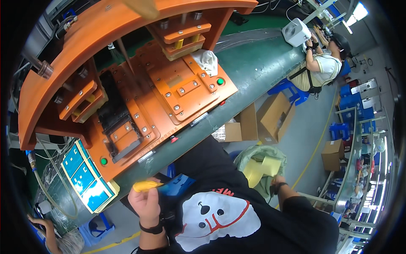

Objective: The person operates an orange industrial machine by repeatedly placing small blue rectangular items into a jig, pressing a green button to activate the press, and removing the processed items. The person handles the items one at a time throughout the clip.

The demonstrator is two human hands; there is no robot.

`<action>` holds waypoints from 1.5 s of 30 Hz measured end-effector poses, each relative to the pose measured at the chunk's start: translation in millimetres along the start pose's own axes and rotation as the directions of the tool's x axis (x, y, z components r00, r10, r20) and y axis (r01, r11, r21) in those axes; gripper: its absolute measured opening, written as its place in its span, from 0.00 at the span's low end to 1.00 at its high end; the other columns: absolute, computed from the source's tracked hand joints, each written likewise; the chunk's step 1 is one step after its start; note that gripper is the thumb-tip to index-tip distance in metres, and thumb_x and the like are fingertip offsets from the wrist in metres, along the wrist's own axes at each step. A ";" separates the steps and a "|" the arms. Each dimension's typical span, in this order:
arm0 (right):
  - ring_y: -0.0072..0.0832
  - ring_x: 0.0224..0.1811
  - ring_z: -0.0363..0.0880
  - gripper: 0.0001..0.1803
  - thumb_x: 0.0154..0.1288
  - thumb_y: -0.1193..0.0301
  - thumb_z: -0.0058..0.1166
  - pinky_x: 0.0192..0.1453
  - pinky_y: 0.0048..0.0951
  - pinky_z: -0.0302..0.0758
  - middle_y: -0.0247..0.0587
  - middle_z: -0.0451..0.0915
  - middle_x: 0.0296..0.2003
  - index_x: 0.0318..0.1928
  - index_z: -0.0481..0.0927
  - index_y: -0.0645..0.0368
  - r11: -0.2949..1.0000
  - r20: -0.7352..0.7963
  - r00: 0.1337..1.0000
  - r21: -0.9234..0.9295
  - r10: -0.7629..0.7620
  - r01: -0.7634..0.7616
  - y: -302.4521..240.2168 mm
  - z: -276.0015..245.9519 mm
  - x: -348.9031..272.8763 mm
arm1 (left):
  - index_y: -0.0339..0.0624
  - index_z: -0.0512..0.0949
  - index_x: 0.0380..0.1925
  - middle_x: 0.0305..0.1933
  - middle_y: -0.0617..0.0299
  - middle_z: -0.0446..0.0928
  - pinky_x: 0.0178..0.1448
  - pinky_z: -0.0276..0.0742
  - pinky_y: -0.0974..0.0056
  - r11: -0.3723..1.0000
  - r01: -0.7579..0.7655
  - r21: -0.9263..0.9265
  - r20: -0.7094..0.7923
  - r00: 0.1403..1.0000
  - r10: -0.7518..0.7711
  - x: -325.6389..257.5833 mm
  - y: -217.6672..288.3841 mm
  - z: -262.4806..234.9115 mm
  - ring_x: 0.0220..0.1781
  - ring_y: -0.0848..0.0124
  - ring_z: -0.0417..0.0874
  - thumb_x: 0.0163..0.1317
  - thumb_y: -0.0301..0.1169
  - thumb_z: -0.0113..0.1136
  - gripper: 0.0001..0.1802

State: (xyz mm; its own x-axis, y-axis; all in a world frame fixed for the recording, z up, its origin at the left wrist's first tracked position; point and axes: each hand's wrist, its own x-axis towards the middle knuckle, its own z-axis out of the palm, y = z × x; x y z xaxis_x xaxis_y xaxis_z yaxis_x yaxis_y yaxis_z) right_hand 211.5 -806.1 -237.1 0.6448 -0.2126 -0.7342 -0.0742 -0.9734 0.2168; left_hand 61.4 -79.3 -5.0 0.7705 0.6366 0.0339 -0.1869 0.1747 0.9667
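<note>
Green bench [258,67] crosses frame centre under orange press [139,84]; left hand [146,201] pinches yellow strip [146,185], right hand [277,181] grip unclear at bag [262,167].

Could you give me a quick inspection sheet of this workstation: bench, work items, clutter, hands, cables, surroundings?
Surface: green bench carrying an orange press fixture with two green buttons.
Job's things: yellow strip in the left hand; yellow sheets in a bag by the right hand; stack of blue panels on the bench.
Clutter: white cloth on the fixture.
Hands: left fingers pinch the strip; right hand's grip cannot be told.
Cables: hoses at the bench's left end.
Surroundings: cardboard boxes, blue stools, white fan, another person seated.
</note>
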 end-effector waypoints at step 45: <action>0.30 0.46 0.86 0.17 0.86 0.57 0.52 0.54 0.33 0.82 0.37 0.88 0.51 0.60 0.81 0.56 -0.927 -0.807 0.556 0.341 -0.201 0.160 -329.2 -358.8 -113.0 | 0.37 0.80 0.60 0.64 0.44 0.83 0.67 0.83 0.50 0.160 -0.209 0.965 0.193 0.975 0.107 233.7 99.9 -30.6 0.68 0.48 0.82 0.75 0.32 0.59 0.18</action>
State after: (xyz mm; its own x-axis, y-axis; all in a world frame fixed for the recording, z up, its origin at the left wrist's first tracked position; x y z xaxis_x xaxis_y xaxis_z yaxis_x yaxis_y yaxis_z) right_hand 436.0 -431.0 5.3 0.9870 0.1459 0.0672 -0.0874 0.8389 -0.5372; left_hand 204.2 109.9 91.7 0.8492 0.4944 0.1856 0.3973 -0.8296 0.3923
